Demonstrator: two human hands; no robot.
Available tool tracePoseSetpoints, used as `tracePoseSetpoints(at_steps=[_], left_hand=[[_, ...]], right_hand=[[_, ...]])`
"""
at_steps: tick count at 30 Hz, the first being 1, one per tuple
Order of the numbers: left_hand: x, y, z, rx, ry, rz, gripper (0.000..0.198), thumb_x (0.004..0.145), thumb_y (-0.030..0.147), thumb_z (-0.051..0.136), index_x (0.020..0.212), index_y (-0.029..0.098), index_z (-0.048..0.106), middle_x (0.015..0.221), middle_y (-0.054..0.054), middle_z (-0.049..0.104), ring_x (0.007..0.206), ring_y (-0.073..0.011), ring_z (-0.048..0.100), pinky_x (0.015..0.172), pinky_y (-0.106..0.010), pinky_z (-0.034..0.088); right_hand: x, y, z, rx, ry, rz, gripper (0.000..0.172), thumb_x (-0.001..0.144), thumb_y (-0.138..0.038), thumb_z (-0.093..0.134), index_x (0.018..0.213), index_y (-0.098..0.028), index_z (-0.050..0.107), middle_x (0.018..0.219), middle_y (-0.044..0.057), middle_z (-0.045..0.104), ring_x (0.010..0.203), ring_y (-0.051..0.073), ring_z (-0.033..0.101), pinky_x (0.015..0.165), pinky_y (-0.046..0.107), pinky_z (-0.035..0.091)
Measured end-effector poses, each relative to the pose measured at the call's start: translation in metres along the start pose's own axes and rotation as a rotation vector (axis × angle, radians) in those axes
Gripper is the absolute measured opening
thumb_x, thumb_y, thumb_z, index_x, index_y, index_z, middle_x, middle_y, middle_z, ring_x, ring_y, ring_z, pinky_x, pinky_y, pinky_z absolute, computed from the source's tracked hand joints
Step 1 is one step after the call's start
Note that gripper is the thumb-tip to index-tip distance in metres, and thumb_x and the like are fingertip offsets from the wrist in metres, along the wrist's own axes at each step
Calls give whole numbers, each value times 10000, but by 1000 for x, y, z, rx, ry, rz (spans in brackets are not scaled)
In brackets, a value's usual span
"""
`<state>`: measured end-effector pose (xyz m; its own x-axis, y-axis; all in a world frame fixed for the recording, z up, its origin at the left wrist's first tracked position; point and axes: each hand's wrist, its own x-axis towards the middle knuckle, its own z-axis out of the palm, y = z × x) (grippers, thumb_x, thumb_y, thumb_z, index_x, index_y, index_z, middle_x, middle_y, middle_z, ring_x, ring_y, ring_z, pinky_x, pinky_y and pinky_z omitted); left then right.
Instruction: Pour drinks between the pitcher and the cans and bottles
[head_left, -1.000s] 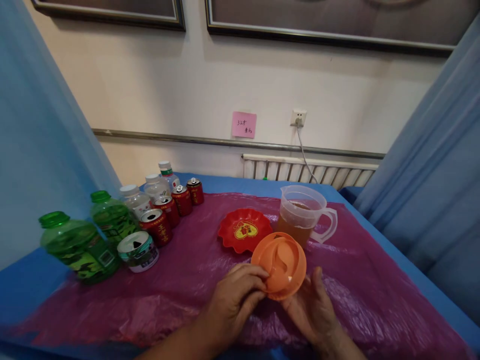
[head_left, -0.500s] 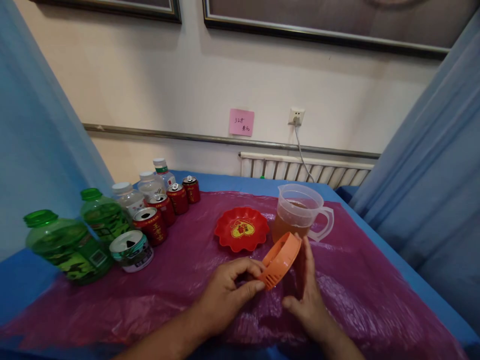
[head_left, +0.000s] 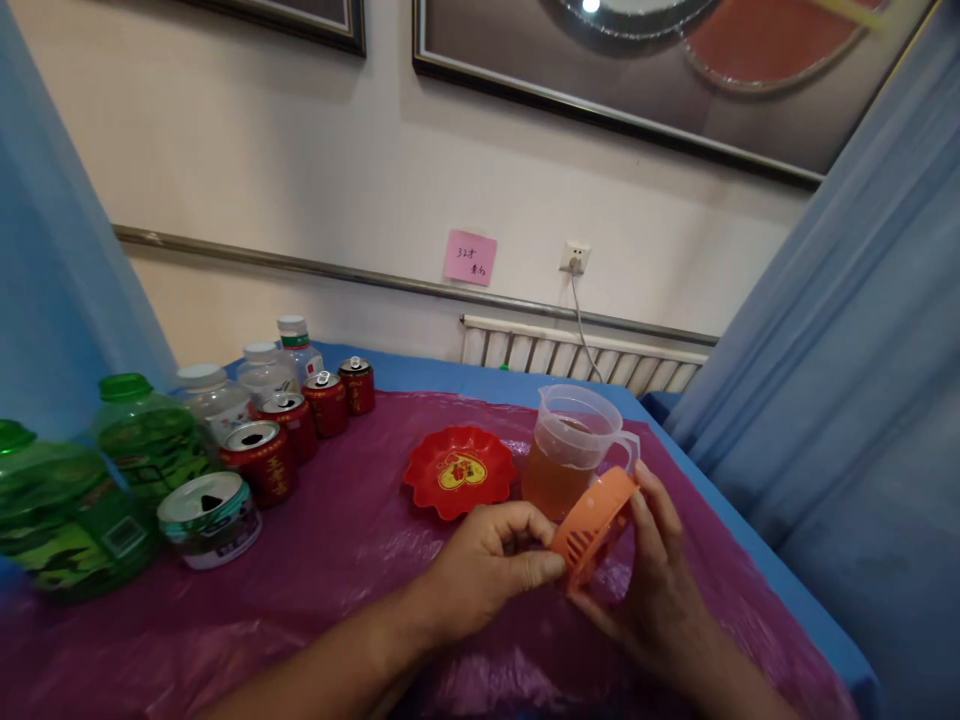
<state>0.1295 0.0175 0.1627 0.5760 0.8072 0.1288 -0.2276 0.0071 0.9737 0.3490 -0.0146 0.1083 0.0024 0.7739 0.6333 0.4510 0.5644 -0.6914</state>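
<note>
Between my hands is a round orange plastic lid (head_left: 592,525) with slots in its side, tilted on edge. My left hand (head_left: 491,560) pinches its left rim between thumb and fingers. On the other side my right hand (head_left: 660,570) grips it, fingertips at the upper rim and thumb near the lower edge. Just behind the lid stands a clear plastic pitcher (head_left: 551,470), without a cover and partly filled with amber liquid. Left of the pitcher lies a red scalloped plate (head_left: 420,485) with a yellow heart print.
At the left stand several red cans (head_left: 259,470), a short silver-topped can (head_left: 211,525), green bottles (head_left: 67,510) and clear white-capped bottles (head_left: 214,400). Purple plastic sheeting (head_left: 352,560) covers the blue table (head_left: 427,372). A blue curtain (head_left: 847,400) hangs at the right.
The orange lid has turned and moved slightly right with both hands. My right hand has closed around its side. The view has tilted and shifted.
</note>
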Motion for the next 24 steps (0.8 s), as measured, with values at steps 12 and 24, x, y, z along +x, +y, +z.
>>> tracePoseSetpoints(at_steps=[12,24], left_hand=[[-30,-40,-62,420,389,-18,283,823,393,699,1005,179,740,1049,-85,787,979,-225,725,897,-364,574],[-67,-93,-90,838,336,-2,196,866,352,602,983,282,743,961,-11,785,858,-209,730,794,-298,590]], right_hand=[[71,-39,-36,1089,353,466,610,864,-690,595,1408,-420,539,1402,26,624,1300,338,559,1032,613,464],[125,-23,-54,783,220,397,577,831,-678,643,1270,-304,650,1304,62,671,1224,321,601,1008,525,502]])
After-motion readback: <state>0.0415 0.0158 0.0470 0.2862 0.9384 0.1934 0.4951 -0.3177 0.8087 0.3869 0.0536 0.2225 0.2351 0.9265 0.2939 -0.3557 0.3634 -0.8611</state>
